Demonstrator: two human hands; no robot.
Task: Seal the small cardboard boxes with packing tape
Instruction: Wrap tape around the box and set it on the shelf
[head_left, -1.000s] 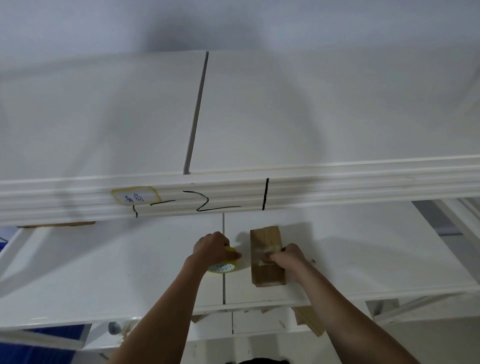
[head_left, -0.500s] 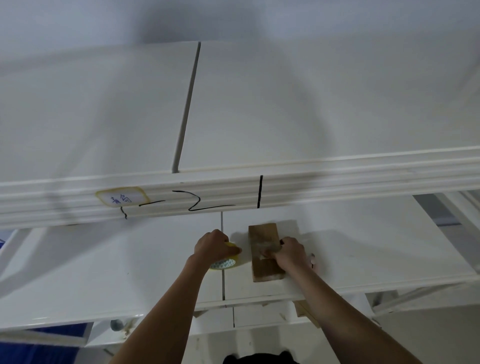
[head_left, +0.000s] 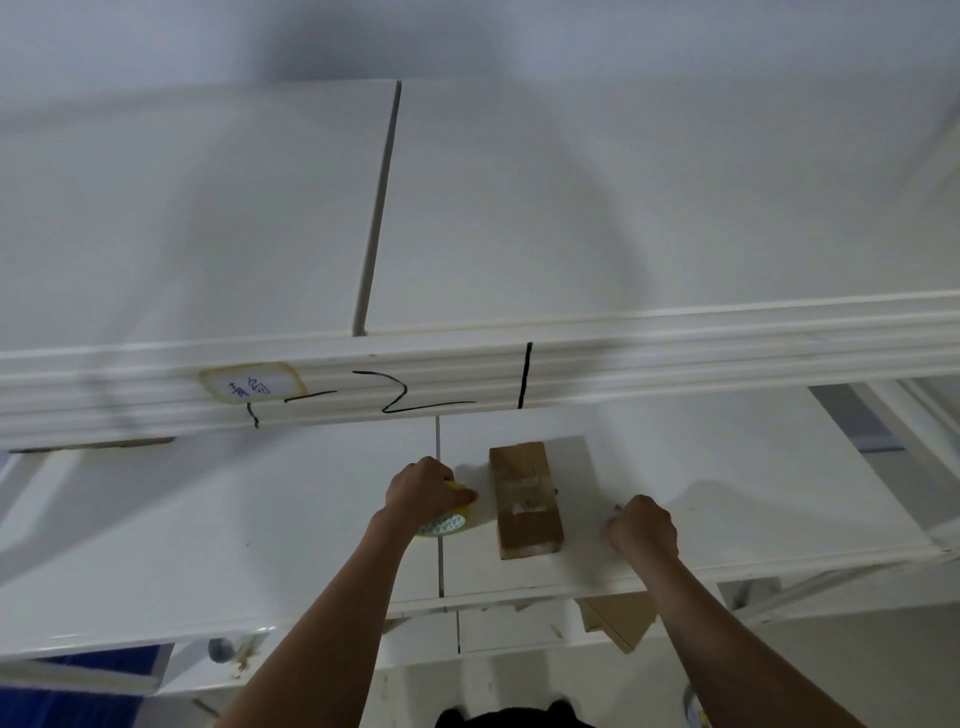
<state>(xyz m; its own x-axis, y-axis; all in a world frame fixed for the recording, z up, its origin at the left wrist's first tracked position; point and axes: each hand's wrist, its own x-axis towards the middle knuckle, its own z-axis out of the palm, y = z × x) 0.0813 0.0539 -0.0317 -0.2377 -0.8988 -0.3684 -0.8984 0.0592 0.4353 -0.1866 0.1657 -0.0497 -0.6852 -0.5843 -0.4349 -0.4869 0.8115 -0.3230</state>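
White shelf (head_left: 727, 493) w/ upper shelf edge (head_left: 623, 353) above it. Small cardboard box (head_left: 524, 501) lies mid-shelf, tape strip across top. R hand (head_left: 643, 530) has come off the box since 0.5 s ago, now curled just beside it; can't tell if it holds anything. L hand (head_left: 422, 491) still grips yellow tape roll (head_left: 448, 519) left of box.

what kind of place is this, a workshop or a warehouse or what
Probably a packing or storage area with white shelving. A shelf edge carries a handwritten label and marker numbers, a small cardboard box sits on the shelf, and the left hand grips a roll of packing tape.
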